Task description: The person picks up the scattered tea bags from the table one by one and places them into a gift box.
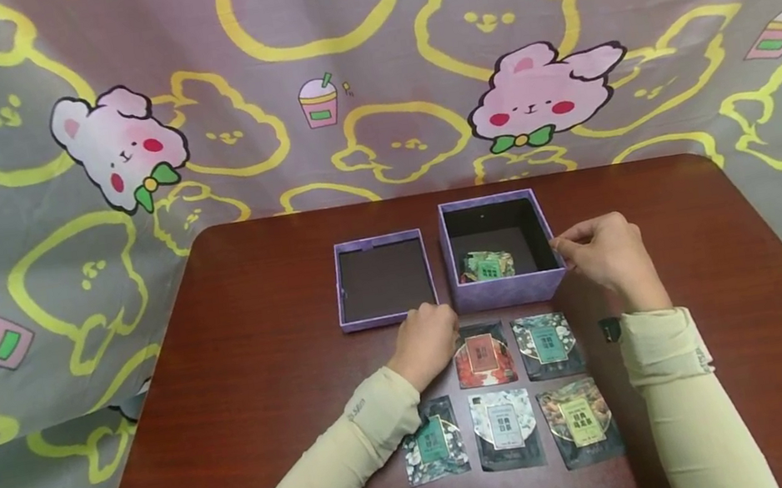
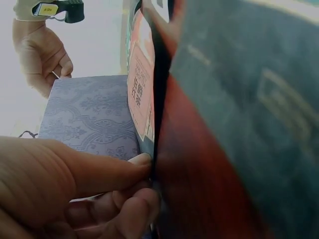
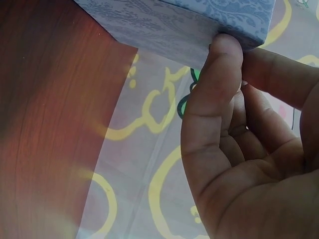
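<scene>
I have a patterned cloth (image 1: 194,46) across the far side and down both sides, printed with yellow outlines, pink-cheeked rabbits and drink cups. In front of it lies the reddish-brown worktop (image 1: 267,380). Two pale sleeves reach in from the near side: the left sleeve (image 1: 342,475) slants toward the middle, and the right sleeve (image 1: 688,402) runs up the right side.

The purple box (image 1: 508,291) stands at the far side, right of the middle, its dark inside showing from above and its near wall finely patterned. Just left of it, a shallow lid (image 1: 384,279) lies with its dark inside up.

My right hand (image 1: 608,249) is at the box's right wall, its grip pinching the rim near the near corner. My left hand (image 1: 424,343) is close to the lid's near right corner; its grip pinches the edge of the red-labelled packet (image 1: 484,361) between thumb and fingers. I cannot tell whether that edge is raised.

The red-labelled packet is in the far row, with a teal-labelled packet (image 1: 547,351) just right of it. The near row runs, left to right, green-labelled packet (image 1: 436,444), pale packet (image 1: 508,433), yellow-labelled packet (image 1: 580,422). More packets (image 1: 488,265) lie at the near left inside the box.

Smallest is a dark item (image 1: 609,329) beside the right cuff, too small to identify.
</scene>
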The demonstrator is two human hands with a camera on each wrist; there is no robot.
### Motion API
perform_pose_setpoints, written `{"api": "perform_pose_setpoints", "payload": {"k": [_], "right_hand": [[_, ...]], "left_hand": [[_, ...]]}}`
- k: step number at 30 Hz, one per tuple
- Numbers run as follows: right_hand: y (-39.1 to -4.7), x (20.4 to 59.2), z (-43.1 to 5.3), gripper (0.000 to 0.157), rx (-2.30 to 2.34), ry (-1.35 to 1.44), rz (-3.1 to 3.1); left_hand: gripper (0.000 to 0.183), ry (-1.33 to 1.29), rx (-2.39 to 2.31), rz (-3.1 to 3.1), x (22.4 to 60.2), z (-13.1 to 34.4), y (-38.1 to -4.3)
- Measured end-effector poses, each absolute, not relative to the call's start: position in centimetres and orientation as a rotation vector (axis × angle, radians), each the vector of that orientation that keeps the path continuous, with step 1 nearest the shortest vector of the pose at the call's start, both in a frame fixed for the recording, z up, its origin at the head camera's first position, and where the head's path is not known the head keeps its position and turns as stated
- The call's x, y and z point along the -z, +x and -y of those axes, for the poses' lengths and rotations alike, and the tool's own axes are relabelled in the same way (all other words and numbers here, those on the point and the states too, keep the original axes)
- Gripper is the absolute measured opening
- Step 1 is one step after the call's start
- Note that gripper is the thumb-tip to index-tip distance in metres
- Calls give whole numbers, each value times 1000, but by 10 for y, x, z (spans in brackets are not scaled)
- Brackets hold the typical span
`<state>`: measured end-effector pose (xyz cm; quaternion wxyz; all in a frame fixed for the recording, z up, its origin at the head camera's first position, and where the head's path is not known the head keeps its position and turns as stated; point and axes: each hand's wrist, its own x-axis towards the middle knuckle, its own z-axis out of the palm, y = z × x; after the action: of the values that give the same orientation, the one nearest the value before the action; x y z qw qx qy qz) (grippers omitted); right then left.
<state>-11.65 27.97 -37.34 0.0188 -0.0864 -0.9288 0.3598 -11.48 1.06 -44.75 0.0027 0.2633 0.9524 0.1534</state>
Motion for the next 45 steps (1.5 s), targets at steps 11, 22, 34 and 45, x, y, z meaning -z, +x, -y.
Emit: {"api": "perform_pose_setpoints", "payload": {"k": [11, 22, 34, 45], "right_hand": [[-114, 375, -278, 24, -1049, -221, 2872], [-113, 373, -278, 25, -1011, -230, 2878], [-112, 373, -277, 25, -1019, -235, 2875], [-113, 374, -277, 26, -1025, -257, 2886]], "left_hand": [[27, 910, -448, -2957, 450, -10, -113], [30, 966, -512, -2913, 427, -6, -113], [15, 793, -1076, -2624, 427, -1, -131], [11, 610, -1274, -2401, 427, 5, -135]]}}
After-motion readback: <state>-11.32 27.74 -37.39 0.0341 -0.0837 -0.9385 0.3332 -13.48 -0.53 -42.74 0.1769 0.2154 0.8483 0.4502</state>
